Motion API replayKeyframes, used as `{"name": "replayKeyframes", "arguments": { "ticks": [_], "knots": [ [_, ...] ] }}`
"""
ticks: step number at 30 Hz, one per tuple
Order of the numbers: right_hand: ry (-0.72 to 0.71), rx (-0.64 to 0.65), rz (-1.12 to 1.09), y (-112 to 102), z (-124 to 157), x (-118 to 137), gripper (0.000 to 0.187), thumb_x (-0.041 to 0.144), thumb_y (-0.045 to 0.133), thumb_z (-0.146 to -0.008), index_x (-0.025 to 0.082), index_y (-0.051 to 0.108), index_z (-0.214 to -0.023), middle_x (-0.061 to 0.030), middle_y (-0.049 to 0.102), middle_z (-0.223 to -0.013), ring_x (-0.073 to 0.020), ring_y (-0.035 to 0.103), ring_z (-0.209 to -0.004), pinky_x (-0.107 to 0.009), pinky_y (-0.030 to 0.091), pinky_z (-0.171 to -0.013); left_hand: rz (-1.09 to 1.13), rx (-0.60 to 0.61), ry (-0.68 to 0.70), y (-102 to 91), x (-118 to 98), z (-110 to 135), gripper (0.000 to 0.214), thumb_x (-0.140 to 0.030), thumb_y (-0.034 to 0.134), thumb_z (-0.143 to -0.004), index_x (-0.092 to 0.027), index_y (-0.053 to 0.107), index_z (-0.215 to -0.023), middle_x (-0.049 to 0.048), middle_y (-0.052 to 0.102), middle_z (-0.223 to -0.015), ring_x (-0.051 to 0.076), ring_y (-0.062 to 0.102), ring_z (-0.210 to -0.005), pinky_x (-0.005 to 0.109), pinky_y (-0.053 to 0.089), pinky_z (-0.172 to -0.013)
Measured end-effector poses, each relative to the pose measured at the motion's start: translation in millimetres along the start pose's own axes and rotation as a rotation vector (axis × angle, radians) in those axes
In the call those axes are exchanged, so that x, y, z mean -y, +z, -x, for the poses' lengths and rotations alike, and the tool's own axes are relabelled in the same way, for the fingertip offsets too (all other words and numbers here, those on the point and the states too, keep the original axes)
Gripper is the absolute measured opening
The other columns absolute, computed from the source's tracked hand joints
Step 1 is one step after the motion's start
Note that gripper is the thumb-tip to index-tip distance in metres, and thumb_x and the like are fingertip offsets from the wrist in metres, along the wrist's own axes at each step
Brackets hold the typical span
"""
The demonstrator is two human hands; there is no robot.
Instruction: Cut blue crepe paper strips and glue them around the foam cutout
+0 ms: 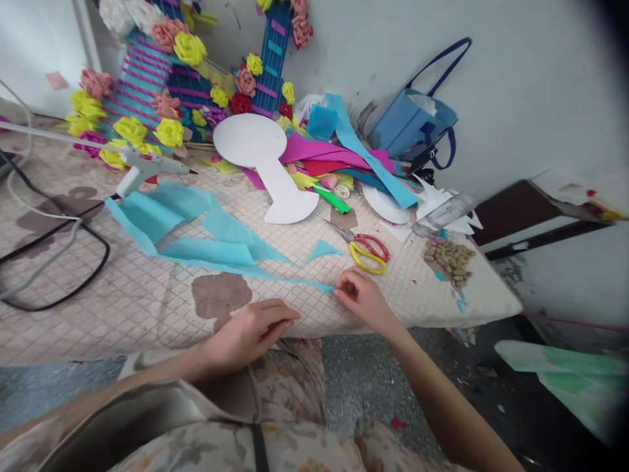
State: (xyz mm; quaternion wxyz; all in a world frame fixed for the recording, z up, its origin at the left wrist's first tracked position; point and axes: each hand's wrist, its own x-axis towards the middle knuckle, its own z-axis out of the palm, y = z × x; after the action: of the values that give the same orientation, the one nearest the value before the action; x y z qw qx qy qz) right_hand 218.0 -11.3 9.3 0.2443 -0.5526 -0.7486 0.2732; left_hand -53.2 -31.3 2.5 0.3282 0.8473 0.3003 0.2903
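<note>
A long light-blue crepe paper sheet lies across the patterned mattress, tapering to a thin strip on the right. My right hand pinches the tip of that strip near the mattress's front edge. My left hand rests at the front edge with its fingers curled loosely, and nothing shows in it. Just beyond my right hand lie scissors with red and yellow handles, beside a small blue paper triangle.
A white glue gun and cables lie at the left. Behind are paper flowers on blue frames, a white card cut-out, coloured paper strips, a blue bag, and a pile of nuts.
</note>
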Motion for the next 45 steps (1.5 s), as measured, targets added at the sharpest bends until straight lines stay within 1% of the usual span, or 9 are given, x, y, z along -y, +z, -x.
{"name": "replayKeyframes", "arguments": {
  "ticks": [4,9,14,19,23,28,32,37,45],
  "knots": [
    [0.141,0.025,-0.247,-0.9,1.8,0.0,0.014,0.034,0.059,-0.083,0.022,0.052,-0.083,0.0006,0.055,-0.076,-0.0141,0.051,-0.066,-0.029,0.041,-0.06,0.045,-0.053,-0.05,2.9,-0.9,-13.6,0.018,-0.012,0.049,-0.089,-0.018,0.063,-0.098,0.0019,0.067,-0.091,0.011,0.062,-0.081,0.021,0.05,-0.071],
    [0.255,0.076,-0.529,-4.3,1.5,3.4,0.024,0.037,0.062,-0.08,0.023,0.05,-0.094,0.0051,0.049,-0.067,-0.0107,0.044,-0.054,-0.024,0.034,-0.048,-0.313,-0.242,0.063,8.6,3.8,-38.7,0.021,-0.018,0.057,-0.087,-0.017,0.06,-0.108,0.0082,0.064,-0.106,0.023,0.055,-0.1,0.04,0.044,-0.086],
    [0.276,0.08,-0.611,-6.0,-1.1,4.4,0.03,0.037,0.062,-0.08,0.023,0.049,-0.103,0.005,0.051,-0.068,-0.0094,0.045,-0.052,-0.023,0.036,-0.046,-0.441,-0.114,0.138,14.3,0.9,-64.7,0.034,-0.026,0.064,-0.084,-0.017,0.055,-0.115,0.0102,0.062,-0.118,0.027,0.052,-0.112,0.041,0.039,-0.089],
    [0.277,0.055,-0.655,-5.8,-4.0,3.0,0.03,0.045,0.058,-0.083,0.023,0.052,-0.103,0.0061,0.048,-0.061,-0.0096,0.043,-0.049,-0.023,0.035,-0.044,-0.305,-0.098,0.077,15.3,5.2,-80.1,0.014,-0.014,0.055,-0.087,-0.017,0.061,-0.099,0.0039,0.07,-0.094,0.018,0.063,-0.09,0.035,0.042,-0.084],
    [0.269,-0.01,-0.71,-6.7,-5.1,6.5,0.035,0.055,0.049,-0.086,0.023,0.054,-0.101,-0.0005,0.057,-0.074,-0.0118,0.049,-0.056,-0.025,0.038,-0.047,-0.037,-0.088,-0.04,5.4,8.4,-84.5,0.013,-0.01,0.056,-0.082,-0.017,0.065,-0.088,0.002,0.07,-0.085,0.015,0.064,-0.078,0.029,0.046,-0.075],
    [0.19,-0.026,-0.695,-3.0,-10.0,9.7,0.033,0.048,0.062,-0.08,0.024,0.055,-0.102,0.0025,0.05,-0.071,-0.0114,0.045,-0.058,-0.025,0.038,-0.049,0.347,-0.06,-0.229,-3.1,12.6,-88.7,0.009,-0.016,0.06,-0.079,-0.014,0.066,-0.085,0.0016,0.069,-0.077,0.012,0.061,-0.07,0.023,0.047,-0.067],
    [0.175,-0.076,-0.673,3.6,-20.3,13.2,0.023,0.044,0.064,-0.08,0.023,0.058,-0.086,0.0036,0.045,-0.065,-0.0103,0.041,-0.056,-0.024,0.036,-0.048,0.557,-0.01,-0.284,-2.7,19.0,-92.4,0.015,-0.025,0.064,-0.077,-0.011,0.065,-0.084,0.0024,0.066,-0.074,0.011,0.057,-0.065,0.021,0.045,-0.06],
    [0.18,-0.129,-0.718,11.0,-29.0,17.0,0.022,0.043,0.064,-0.08,0.022,0.057,-0.078,0.0046,0.045,-0.06,-0.0099,0.04,-0.053,-0.024,0.033,-0.047,0.535,-0.004,-0.324,-3.5,19.7,-96.0,0.033,-0.042,0.054,-0.084,-0.011,0.064,-0.08,-0.0012,0.055,-0.061,0.009,0.047,-0.056,0.02,0.037,-0.05],
    [0.102,-0.142,-0.617,6.1,-30.5,22.1,0.024,0.044,0.059,-0.084,0.02,0.059,-0.083,0.0033,0.048,-0.064,-0.01,0.043,-0.056,-0.024,0.036,-0.05,0.4,-0.003,-0.285,0.3,17.8,-98.0,0.023,-0.032,0.059,-0.077,-0.012,0.063,-0.066,-0.0021,0.054,-0.057,0.008,0.043,-0.054,0.019,0.033,-0.049]
  ]
}}
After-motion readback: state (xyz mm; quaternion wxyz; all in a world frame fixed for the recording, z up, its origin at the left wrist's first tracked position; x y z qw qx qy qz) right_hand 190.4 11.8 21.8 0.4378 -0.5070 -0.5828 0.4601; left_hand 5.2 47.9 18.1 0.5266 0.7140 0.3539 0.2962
